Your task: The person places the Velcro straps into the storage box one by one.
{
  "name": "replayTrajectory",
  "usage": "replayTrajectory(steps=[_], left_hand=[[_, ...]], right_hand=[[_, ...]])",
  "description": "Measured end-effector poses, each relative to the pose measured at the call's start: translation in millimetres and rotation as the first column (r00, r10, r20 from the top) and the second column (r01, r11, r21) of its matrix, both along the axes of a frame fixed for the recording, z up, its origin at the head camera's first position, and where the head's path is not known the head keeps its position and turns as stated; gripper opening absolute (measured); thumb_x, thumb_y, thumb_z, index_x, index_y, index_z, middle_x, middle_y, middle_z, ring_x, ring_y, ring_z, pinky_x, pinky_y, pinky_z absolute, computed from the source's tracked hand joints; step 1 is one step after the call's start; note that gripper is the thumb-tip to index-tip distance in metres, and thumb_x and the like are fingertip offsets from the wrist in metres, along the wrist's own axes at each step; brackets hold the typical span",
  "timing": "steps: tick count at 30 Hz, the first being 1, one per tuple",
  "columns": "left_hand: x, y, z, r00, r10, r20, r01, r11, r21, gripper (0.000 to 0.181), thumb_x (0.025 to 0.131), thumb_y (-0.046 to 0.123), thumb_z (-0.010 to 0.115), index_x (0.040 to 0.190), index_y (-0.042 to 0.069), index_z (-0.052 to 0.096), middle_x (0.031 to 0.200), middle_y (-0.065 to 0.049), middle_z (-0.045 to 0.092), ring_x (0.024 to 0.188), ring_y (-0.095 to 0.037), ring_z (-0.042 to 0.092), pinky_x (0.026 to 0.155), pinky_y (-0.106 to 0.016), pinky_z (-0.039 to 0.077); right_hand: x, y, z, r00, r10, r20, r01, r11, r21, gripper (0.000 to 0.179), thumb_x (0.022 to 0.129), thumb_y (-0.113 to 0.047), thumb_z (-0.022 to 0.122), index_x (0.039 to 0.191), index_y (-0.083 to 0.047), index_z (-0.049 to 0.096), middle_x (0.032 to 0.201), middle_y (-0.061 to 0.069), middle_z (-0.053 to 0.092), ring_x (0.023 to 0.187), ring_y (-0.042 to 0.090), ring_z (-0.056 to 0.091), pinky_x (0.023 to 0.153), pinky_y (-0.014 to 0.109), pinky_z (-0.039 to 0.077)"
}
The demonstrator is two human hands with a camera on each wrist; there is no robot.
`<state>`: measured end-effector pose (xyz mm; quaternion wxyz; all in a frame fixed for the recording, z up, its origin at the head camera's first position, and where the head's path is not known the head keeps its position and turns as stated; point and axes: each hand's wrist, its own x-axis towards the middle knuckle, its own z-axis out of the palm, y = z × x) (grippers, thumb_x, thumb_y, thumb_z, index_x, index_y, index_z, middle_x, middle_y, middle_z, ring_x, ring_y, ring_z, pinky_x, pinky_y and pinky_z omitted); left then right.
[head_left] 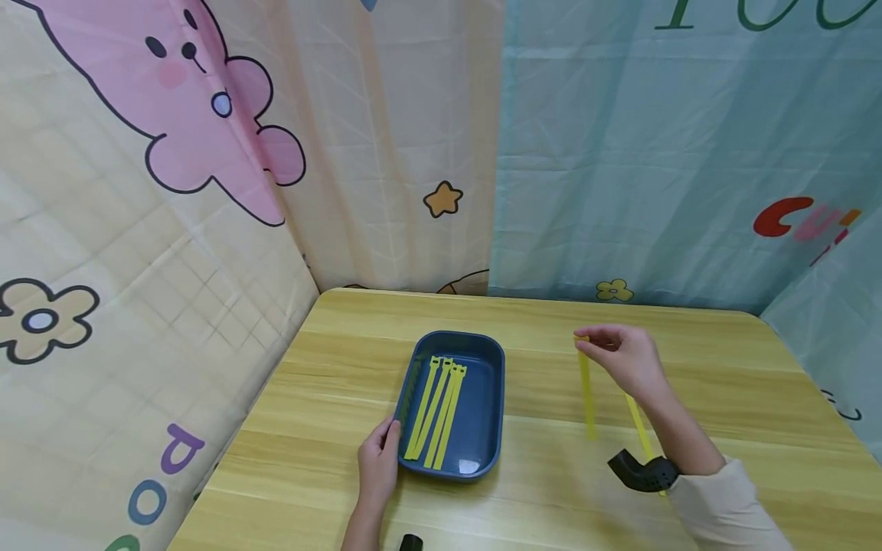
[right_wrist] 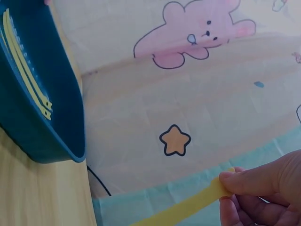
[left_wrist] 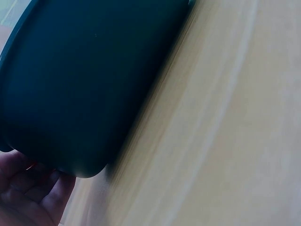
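A yellow cable tie strap (head_left: 586,390) hangs down from my right hand (head_left: 623,356), which pinches its top end between thumb and fingers above the right half of the table. In the right wrist view, the strap (right_wrist: 188,205) slants down and left from the pinch. My left hand (head_left: 379,463) grips the near left edge of a deep blue tray (head_left: 482,413), its thumb by the rim. Several more yellow straps (head_left: 434,413) with slotted heads lie side by side in the tray's left part. Another yellow strap (head_left: 638,425) lies on the table, partly hidden by my right forearm.
The tray stands on a light wood-grain table (head_left: 331,367). Printed cloth hangings (head_left: 393,153) rise along the table's back and left edges. A black curved device (head_left: 644,471) sits at my right wrist, and part of another (head_left: 411,542) shows near my left.
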<state>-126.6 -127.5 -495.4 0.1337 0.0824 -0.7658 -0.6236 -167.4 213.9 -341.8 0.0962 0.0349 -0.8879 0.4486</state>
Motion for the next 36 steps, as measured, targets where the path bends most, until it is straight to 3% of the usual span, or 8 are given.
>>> replayTrajectory(steps=[12, 19, 36], left_hand=[[-0.3, -1.2, 0.3, 1.000, 0.003, -0.018, -0.003, 1.000, -0.024, 0.035, 0.095, 0.014, 0.052, 0.116, -0.012, 0.057, 0.114, -0.023, 0.059, 0.106, -0.029, 0.054, 0.085, -0.035, 0.045], [-1.7, -1.3, 0.6, 1.000, -0.006, 0.012, 0.006, 1.000, -0.014, 0.031, 0.094, 0.007, 0.052, 0.114, -0.015, 0.056, 0.113, -0.026, 0.058, 0.105, -0.031, 0.053, 0.083, -0.036, 0.046], [-1.4, -0.5, -1.6, 1.000, 0.004, -0.005, -0.005, 1.000, -0.029, 0.035, 0.095, 0.017, 0.051, 0.116, -0.011, 0.057, 0.113, -0.022, 0.060, 0.105, -0.028, 0.054, 0.084, -0.033, 0.046]], right_hand=[[-4.9, -22.0, 15.3, 0.998, 0.029, -0.054, -0.032, 0.998, -0.057, 0.023, 0.085, -0.017, 0.067, 0.102, -0.001, 0.069, 0.095, 0.012, 0.067, 0.078, 0.010, 0.062, 0.065, 0.020, 0.049], [-5.5, -34.2, 22.2, 0.996, 0.040, -0.076, -0.047, 0.994, -0.098, 0.021, 0.085, -0.015, 0.067, 0.101, -0.001, 0.069, 0.095, 0.012, 0.067, 0.079, 0.014, 0.062, 0.066, 0.020, 0.049], [-5.5, -51.3, 33.8, 0.990, 0.071, -0.122, -0.092, 0.979, -0.179, 0.020, 0.083, -0.011, 0.069, 0.099, 0.001, 0.069, 0.091, 0.012, 0.067, 0.076, 0.018, 0.062, 0.065, 0.020, 0.049]])
